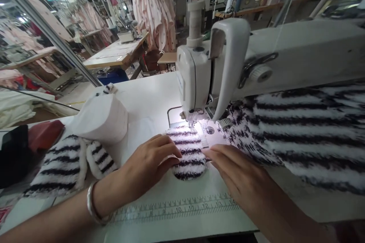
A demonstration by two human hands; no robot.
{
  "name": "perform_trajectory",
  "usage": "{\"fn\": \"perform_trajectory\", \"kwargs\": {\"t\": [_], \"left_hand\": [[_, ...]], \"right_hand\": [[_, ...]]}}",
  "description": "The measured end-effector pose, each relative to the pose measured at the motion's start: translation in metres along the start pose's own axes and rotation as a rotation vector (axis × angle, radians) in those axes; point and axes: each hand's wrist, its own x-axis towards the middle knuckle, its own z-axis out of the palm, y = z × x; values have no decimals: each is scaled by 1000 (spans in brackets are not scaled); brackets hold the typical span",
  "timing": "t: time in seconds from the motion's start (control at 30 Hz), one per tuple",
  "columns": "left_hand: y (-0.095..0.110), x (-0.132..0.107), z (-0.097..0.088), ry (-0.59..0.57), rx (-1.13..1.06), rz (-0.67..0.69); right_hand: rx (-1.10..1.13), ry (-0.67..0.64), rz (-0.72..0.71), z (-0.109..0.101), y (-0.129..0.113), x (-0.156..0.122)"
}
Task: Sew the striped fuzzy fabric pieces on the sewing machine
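Observation:
A small rounded piece of fluffy black-and-white striped fabric (pixel 188 153) lies under the presser foot (pixel 191 122) of a white sewing machine (pixel 216 72). My left hand (pixel 148 165) lies flat on its left edge, fingers stretched out. My right hand (pixel 236 176) rests flat just to its right, fingertips touching the piece near the needle plate. A large striped fluffy garment (pixel 302 133) is bunched under the machine arm at the right.
More striped pieces (pixel 65 165) and a white folded stack (pixel 102 117) lie at the left of the sewing table (pixel 148 91). A printed ruler (pixel 176 209) runs along the front edge. Worktables and hanging pink garments (pixel 154 7) fill the background.

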Motion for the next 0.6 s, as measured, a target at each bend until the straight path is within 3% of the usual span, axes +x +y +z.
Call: {"fn": "perform_trajectory", "kwargs": {"t": [0.17,0.3,0.4,0.6], "left_hand": [[-6,1,8,-59,0,3],[3,1,0,-70,23,37],[10,4,-9,-53,35,118],[5,12,-3,-219,48,332]], "right_hand": [[46,13,18,8,-3,8],[-20,69,-4,8,-10,6],[-170,167,-57,9,-31,-10],[-385,123,34,31,-63,-33]]}}
